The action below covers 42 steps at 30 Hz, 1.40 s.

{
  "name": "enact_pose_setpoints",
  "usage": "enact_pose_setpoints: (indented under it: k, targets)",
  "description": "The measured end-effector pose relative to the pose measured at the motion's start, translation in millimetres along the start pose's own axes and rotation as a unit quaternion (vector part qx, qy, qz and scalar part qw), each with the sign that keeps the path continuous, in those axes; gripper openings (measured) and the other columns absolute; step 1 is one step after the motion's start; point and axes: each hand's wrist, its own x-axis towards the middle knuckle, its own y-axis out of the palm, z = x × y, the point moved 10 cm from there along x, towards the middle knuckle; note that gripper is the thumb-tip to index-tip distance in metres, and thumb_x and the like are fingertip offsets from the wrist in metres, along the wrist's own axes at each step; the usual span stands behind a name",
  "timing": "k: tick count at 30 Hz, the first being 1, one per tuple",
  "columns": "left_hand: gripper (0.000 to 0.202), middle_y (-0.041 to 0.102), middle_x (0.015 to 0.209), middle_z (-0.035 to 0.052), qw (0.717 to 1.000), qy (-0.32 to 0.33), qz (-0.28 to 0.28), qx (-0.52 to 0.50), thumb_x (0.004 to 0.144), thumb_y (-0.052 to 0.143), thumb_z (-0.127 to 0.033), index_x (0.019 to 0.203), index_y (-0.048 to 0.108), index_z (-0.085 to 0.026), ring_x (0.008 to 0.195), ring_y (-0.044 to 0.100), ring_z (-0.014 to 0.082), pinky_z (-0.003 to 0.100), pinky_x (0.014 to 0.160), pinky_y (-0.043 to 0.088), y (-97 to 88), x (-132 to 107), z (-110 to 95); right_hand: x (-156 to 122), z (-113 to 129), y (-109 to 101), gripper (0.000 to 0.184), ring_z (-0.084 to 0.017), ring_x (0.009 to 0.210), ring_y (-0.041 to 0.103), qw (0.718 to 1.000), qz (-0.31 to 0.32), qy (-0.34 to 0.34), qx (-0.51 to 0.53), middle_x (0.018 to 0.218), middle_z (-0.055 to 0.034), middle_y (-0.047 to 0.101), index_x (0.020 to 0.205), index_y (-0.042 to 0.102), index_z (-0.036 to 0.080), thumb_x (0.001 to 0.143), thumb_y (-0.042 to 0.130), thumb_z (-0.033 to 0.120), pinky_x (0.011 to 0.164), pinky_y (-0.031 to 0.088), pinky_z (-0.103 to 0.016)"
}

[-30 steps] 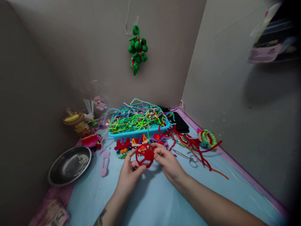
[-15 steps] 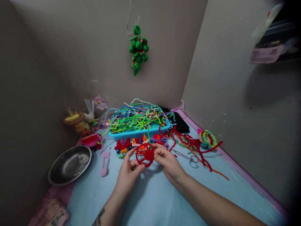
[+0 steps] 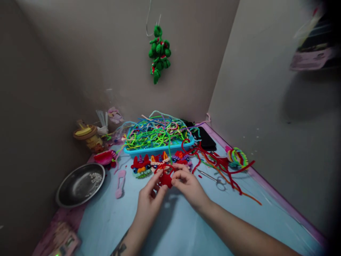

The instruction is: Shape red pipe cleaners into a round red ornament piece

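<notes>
My left hand (image 3: 150, 199) and my right hand (image 3: 186, 184) meet over the blue table (image 3: 173, 227), both pinched on a small red pipe-cleaner piece (image 3: 164, 177). The fingers of both hands close around it, so part of it is hidden. Just beyond my fingers stands a row of small red and multicoloured pipe-cleaner figures (image 3: 140, 166). Behind them a blue tray (image 3: 157, 148) holds a heap of green, blue and pink pipe cleaners.
Loose red pipe cleaners (image 3: 218, 163) and small scissors (image 3: 213, 177) lie to the right, near a coiled multicoloured ring (image 3: 236, 157). A metal bowl (image 3: 80, 185) sits at the left. A black phone (image 3: 205, 140) lies at the back. A green ornament (image 3: 159, 53) hangs on the wall.
My hands have drawn closer together, and the open red loop has been squeezed into a smaller bunch between my fingers. The view has shifted slightly.
</notes>
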Motion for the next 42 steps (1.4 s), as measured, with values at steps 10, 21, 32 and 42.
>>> enact_pose_setpoints:
  k: [10, 21, 32, 42]
  targets:
    - [0.047, 0.068, 0.075, 0.0034, 0.988, -0.080, -0.003, -0.134, 0.068, 0.070, -0.033, 0.110, 0.063, -0.014, 0.067, 0.059, 0.0144, 0.024, 0.064, 0.047, 4.1, 4, 17, -8, 25, -2, 0.011, -0.020, 0.113, 0.048, 0.992, -0.028, -0.083, -0.087, 0.115, -0.0057, 0.051, 0.083, 0.063, 0.023, 0.074, 0.061, 0.018, 0.099, 0.035, -0.036]
    - [0.041, 0.066, 0.066, 0.0003, 0.987, -0.067, 0.016, -0.146, 0.068, 0.070, -0.030, 0.106, 0.065, -0.015, 0.062, 0.059, 0.0121, 0.022, 0.063, 0.048, 9.9, 2, 13, -8, 31, -3, 0.006, -0.020, 0.106, 0.052, 0.991, -0.041, -0.092, -0.085, 0.103, -0.0054, 0.056, 0.074, 0.058, 0.022, 0.076, 0.056, 0.016, 0.094, 0.040, -0.036]
    - [0.046, 0.063, 0.063, -0.0003, 0.975, -0.112, 0.015, -0.192, 0.068, 0.072, -0.032, 0.109, 0.060, -0.015, 0.069, 0.062, 0.0148, 0.024, 0.068, 0.047, 13.1, -1, 29, -22, 55, -6, 0.009, -0.023, 0.106, 0.051, 0.941, -0.094, -0.226, -0.234, 0.107, -0.0069, 0.054, 0.078, 0.060, 0.022, 0.079, 0.054, 0.015, 0.092, 0.041, -0.042]
    - [0.045, 0.069, 0.071, 0.0022, 0.977, -0.109, -0.012, -0.183, 0.067, 0.072, -0.030, 0.108, 0.060, -0.015, 0.067, 0.061, 0.0124, 0.022, 0.066, 0.046, 10.0, -2, 27, -25, 60, -2, 0.013, -0.023, 0.108, 0.050, 0.931, -0.089, -0.247, -0.253, 0.107, -0.0071, 0.055, 0.084, 0.062, 0.023, 0.081, 0.053, 0.014, 0.093, 0.041, -0.043]
